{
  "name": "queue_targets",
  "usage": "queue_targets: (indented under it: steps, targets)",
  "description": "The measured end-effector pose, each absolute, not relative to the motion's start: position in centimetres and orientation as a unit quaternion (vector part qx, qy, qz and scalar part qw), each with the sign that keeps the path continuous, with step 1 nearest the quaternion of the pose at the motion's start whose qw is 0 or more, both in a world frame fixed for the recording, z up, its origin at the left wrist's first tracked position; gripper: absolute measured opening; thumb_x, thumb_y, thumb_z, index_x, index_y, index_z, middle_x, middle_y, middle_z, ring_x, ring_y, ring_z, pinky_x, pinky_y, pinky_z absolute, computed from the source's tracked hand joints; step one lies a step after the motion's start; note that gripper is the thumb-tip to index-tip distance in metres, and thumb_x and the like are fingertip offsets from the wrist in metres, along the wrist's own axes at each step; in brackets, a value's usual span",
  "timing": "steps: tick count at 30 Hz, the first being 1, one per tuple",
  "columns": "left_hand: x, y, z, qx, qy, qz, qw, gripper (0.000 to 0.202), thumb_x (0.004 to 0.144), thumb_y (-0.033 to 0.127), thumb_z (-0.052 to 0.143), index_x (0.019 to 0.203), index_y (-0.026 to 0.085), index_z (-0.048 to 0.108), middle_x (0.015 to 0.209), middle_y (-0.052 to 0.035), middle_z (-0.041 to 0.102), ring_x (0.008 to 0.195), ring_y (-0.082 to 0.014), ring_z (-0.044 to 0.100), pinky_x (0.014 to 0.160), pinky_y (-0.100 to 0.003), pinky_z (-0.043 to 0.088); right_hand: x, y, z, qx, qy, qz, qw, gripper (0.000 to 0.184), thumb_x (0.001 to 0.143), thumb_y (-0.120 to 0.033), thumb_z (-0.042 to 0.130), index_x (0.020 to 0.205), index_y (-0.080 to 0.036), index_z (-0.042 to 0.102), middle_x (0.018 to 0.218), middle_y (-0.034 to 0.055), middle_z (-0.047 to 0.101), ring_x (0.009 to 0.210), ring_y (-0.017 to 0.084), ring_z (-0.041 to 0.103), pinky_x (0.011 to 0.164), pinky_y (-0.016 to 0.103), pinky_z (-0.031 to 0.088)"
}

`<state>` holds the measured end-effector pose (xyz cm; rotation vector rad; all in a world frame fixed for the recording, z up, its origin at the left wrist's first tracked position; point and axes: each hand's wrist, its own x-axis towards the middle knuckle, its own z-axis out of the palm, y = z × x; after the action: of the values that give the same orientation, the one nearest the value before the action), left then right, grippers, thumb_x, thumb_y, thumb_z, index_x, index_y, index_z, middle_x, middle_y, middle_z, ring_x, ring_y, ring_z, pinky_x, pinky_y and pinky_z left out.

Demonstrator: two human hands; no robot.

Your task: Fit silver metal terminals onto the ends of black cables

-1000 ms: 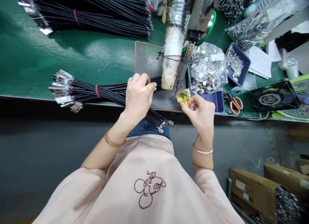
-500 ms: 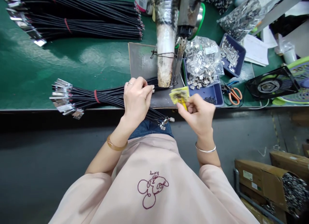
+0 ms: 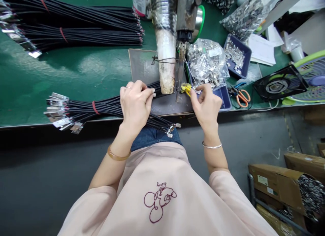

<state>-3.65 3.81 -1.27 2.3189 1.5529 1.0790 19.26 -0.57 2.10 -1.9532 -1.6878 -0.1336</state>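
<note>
My left hand point(image 3: 135, 102) lies over a bundle of black cables point(image 3: 106, 106) at the table edge, thumb and forefinger pinched on one cable end by a small pale tip. Metal connectors point(image 3: 59, 110) fan out at the bundle's left end; a few connector ends point(image 3: 172, 129) hang over the edge. My right hand point(image 3: 207, 102) is at the front of a blue tray point(image 3: 224, 99), fingers curled. A small yellow thing point(image 3: 186, 88) touches its thumb side; whether the fingers grip it is hidden. Between the hands stands a whitish, stained nozzle point(image 3: 166, 73) with a metal bar point(image 3: 180, 70) beside it.
A grey board point(image 3: 142, 65) lies under the nozzle. Two more cable bundles point(image 3: 96, 36) are at the back left. On the right are a bag of metal parts point(image 3: 207, 61), a smaller blue tray point(image 3: 246, 65), orange-handled scissors point(image 3: 243, 98) and a black fan point(image 3: 280, 85).
My right hand has moved forward toward the blue tray, and the yellow thing has moved and turned with it. My left hand keeps its pinch on the cable. The view has shifted slightly.
</note>
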Motion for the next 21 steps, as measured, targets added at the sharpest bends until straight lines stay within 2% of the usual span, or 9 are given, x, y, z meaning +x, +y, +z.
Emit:
queue_targets:
  steps: [3, 5, 9, 11, 16, 19, 21]
  targets:
    - [-3.9, 3.7, -1.1, 0.766, 0.515, 0.375, 0.086, 0.01, 0.091, 0.026, 0.067, 0.089, 0.024, 0.075, 0.087, -0.0064, 0.067, 0.088, -0.0259, 0.059, 0.08, -0.042, 0.04, 21.4, -2.4, 3.1, -0.699, -0.623, -0.026, 0.349, 0.027, 0.102, -0.038, 0.041, 0.119, -0.022, 0.054, 0.064, -0.0031, 0.061, 0.053, 0.016, 0.056, 0.061, 0.031, 0.044]
    - [-4.0, 3.1, -0.9, 0.764, 0.499, 0.396, 0.099, 0.009, 0.09, 0.026, 0.068, 0.088, 0.022, 0.075, 0.087, -0.0055, 0.069, 0.085, -0.0237, 0.059, 0.079, -0.04, 0.041, 23.1, -3.2, 3.5, -0.69, -0.635, 0.019, 0.345, 0.027, 0.102, -0.037, 0.042, 0.123, -0.024, 0.053, 0.073, -0.0008, 0.068, 0.057, 0.016, 0.062, 0.063, 0.032, 0.048]
    - [-4.1, 1.7, -0.6, 0.78, 0.435, 0.437, 0.103, 0.01, 0.091, 0.022, 0.066, 0.084, 0.02, 0.073, 0.089, -0.006, 0.073, 0.089, -0.0228, 0.061, 0.083, -0.04, 0.044, 24.9, -2.4, 3.1, -0.704, -0.655, 0.039, 0.271, 0.009, 0.095, -0.033, 0.058, 0.093, -0.024, 0.059, 0.075, -0.0007, 0.07, 0.062, 0.017, 0.066, 0.066, 0.031, 0.05]
    - [-4.1, 1.1, -0.5, 0.793, 0.4, 0.449, 0.094, 0.008, 0.091, 0.02, 0.067, 0.087, 0.02, 0.074, 0.085, -0.0053, 0.074, 0.087, -0.022, 0.061, 0.083, -0.039, 0.045, 24.9, -1.0, 2.5, -0.711, -0.663, -0.009, 0.234, 0.012, 0.092, -0.03, 0.063, 0.083, -0.024, 0.057, 0.073, -0.0003, 0.068, 0.065, 0.018, 0.065, 0.066, 0.031, 0.048]
    - [-2.7, 0.8, -0.4, 0.843, 0.28, 0.432, 0.153, 0.014, 0.094, 0.015, 0.062, 0.092, 0.016, 0.076, 0.078, -0.0051, 0.074, 0.073, -0.0164, 0.061, 0.074, -0.031, 0.049, 23.9, 1.6, 1.7, -0.682, -0.712, -0.046, 0.161, 0.01, 0.088, -0.018, 0.062, 0.08, -0.022, 0.057, 0.087, 0.0041, 0.069, 0.08, 0.021, 0.064, 0.069, 0.032, 0.043]
    - [-1.7, 0.7, -0.3, 0.852, 0.259, 0.419, 0.175, 0.015, 0.095, 0.014, 0.06, 0.094, 0.013, 0.075, 0.078, -0.0064, 0.075, 0.068, -0.0145, 0.064, 0.067, -0.026, 0.048, 24.2, 1.8, 1.7, -0.677, -0.721, -0.032, 0.146, 0.012, 0.085, -0.015, 0.064, 0.077, -0.022, 0.057, 0.084, 0.0024, 0.067, 0.076, 0.019, 0.061, 0.067, 0.031, 0.041]
    - [-1.4, 0.5, -0.2, 0.837, 0.275, 0.418, 0.22, 0.013, 0.093, 0.013, 0.062, 0.09, 0.012, 0.075, 0.075, -0.005, 0.075, 0.062, -0.0121, 0.063, 0.062, -0.023, 0.046, 24.6, 1.5, 1.8, -0.668, -0.723, -0.014, 0.178, 0.016, 0.083, -0.013, 0.065, 0.074, -0.021, 0.055, 0.078, 0.0003, 0.063, 0.071, 0.017, 0.059, 0.067, 0.03, 0.042]
